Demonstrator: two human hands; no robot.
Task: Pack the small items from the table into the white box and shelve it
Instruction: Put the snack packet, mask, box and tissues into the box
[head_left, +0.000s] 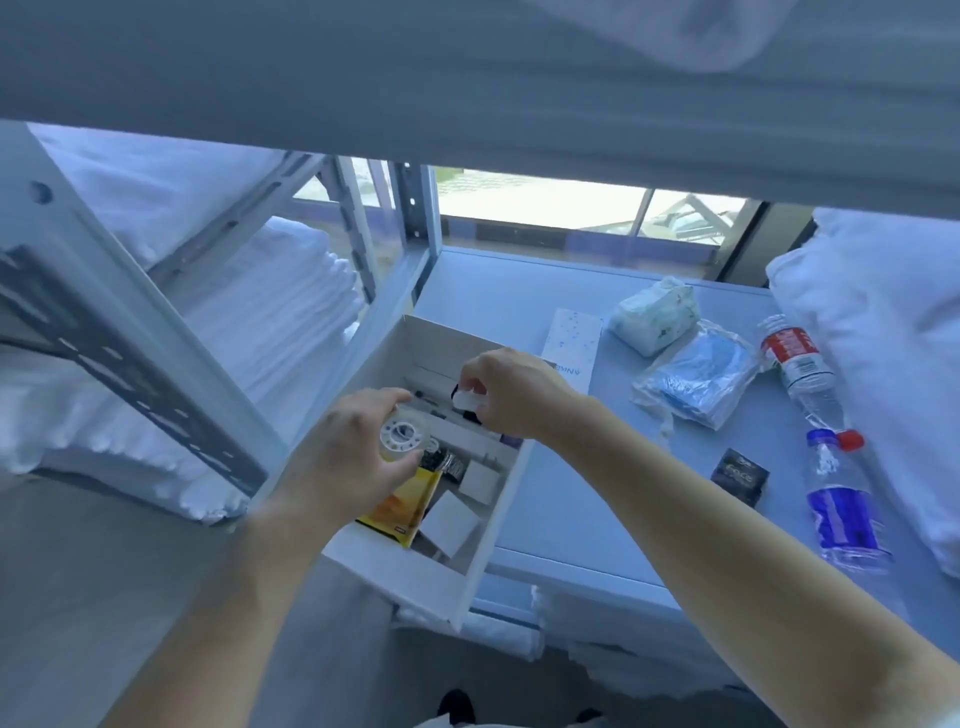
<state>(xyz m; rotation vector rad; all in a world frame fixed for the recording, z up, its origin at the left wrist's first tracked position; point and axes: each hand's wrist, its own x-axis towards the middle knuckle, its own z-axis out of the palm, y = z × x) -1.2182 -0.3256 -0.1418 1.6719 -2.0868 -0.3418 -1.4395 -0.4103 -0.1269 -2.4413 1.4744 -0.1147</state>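
A pale tabletop (561, 499) stands by a window (540, 200). The white box (470, 582) overhangs its near-left edge, holding a yellow packet (402, 506). Above the box, the left hand (343, 452) grips a tape roll (402, 434); the right hand (511, 395) pinches a small white piece (467, 401).

shelf (571, 519) | white box (483, 561), two bottles (795, 358), tissue pack (654, 317), bagged masks (696, 379), dark packet (740, 475)

The open box (483, 582) sits at the left edge of the shelf surface (571, 519), with two water bottles (841, 514) lying to its right, a plastic-wrapped packet (701, 379) between them and a tissue pack (654, 314) behind.
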